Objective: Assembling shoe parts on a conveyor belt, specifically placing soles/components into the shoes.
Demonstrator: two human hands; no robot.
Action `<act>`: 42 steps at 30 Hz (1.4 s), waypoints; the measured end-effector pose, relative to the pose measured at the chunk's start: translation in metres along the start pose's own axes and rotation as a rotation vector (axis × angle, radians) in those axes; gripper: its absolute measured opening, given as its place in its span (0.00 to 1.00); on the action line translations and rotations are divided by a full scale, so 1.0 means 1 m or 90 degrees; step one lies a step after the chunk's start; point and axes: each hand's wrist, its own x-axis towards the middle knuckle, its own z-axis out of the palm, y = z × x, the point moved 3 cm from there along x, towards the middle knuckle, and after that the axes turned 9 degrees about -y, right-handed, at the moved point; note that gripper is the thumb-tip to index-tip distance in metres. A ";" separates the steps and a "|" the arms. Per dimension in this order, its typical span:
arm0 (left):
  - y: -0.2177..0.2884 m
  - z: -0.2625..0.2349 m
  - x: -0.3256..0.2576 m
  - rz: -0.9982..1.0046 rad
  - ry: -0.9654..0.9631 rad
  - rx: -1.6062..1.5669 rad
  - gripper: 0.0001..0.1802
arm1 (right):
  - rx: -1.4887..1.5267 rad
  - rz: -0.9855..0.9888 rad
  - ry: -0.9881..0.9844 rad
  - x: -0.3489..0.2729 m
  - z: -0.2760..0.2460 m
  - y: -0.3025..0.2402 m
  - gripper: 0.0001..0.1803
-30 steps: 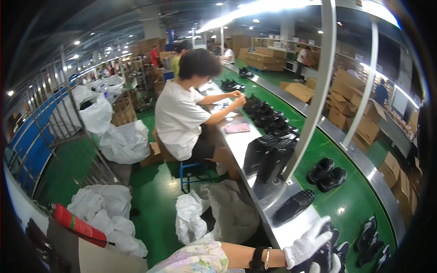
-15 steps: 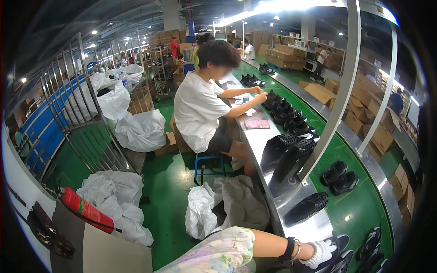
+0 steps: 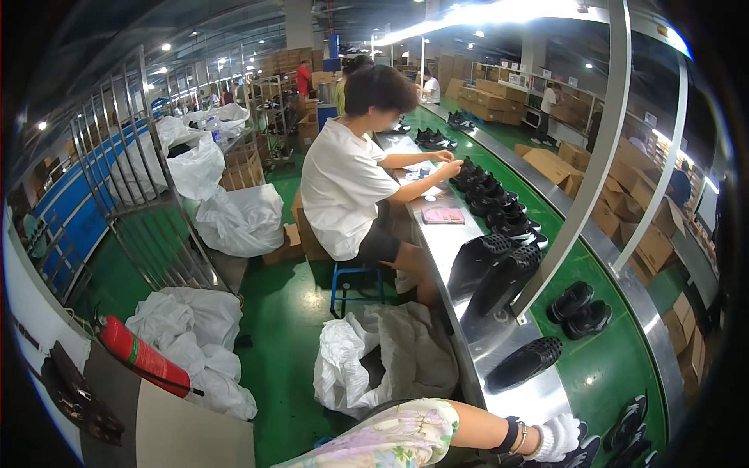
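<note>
My left hand (image 3: 557, 438), in a white knit glove, reaches in at the lower right over the metal bench. Its fingers curl against a black shoe (image 3: 579, 454) with a light sole, mostly cut off by the lower edge. A black strap and a bracelet circle the wrist, below a floral sleeve (image 3: 390, 437). My right hand is out of the picture. Just beyond the glove lies a black perforated clog-like shoe (image 3: 524, 363), with a larger pair (image 3: 499, 273) standing farther along the bench.
Beside the green belt (image 3: 616, 366) sit black shoes (image 3: 579, 310). A person in a white shirt (image 3: 343, 187) works at the bench near a pink packet (image 3: 443, 215). White posts (image 3: 581, 179) rise from it. A white sack (image 3: 343, 366) and a fire extinguisher (image 3: 144, 355) are left.
My left hand has shifted slightly right, its glove now more bunched beside the shoe. The view has turned a little. The other person stays bent over the bench.
</note>
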 end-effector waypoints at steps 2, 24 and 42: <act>0.000 0.001 0.003 0.006 -0.018 0.016 0.16 | -0.086 -0.084 0.026 0.011 0.006 0.008 0.21; 0.007 -0.030 -0.008 0.097 0.092 -0.015 0.11 | -0.284 -0.033 0.005 0.049 0.046 -0.022 0.36; 0.021 -0.031 -0.020 0.245 0.170 0.028 0.09 | -0.354 0.014 -0.059 0.096 0.058 0.055 0.35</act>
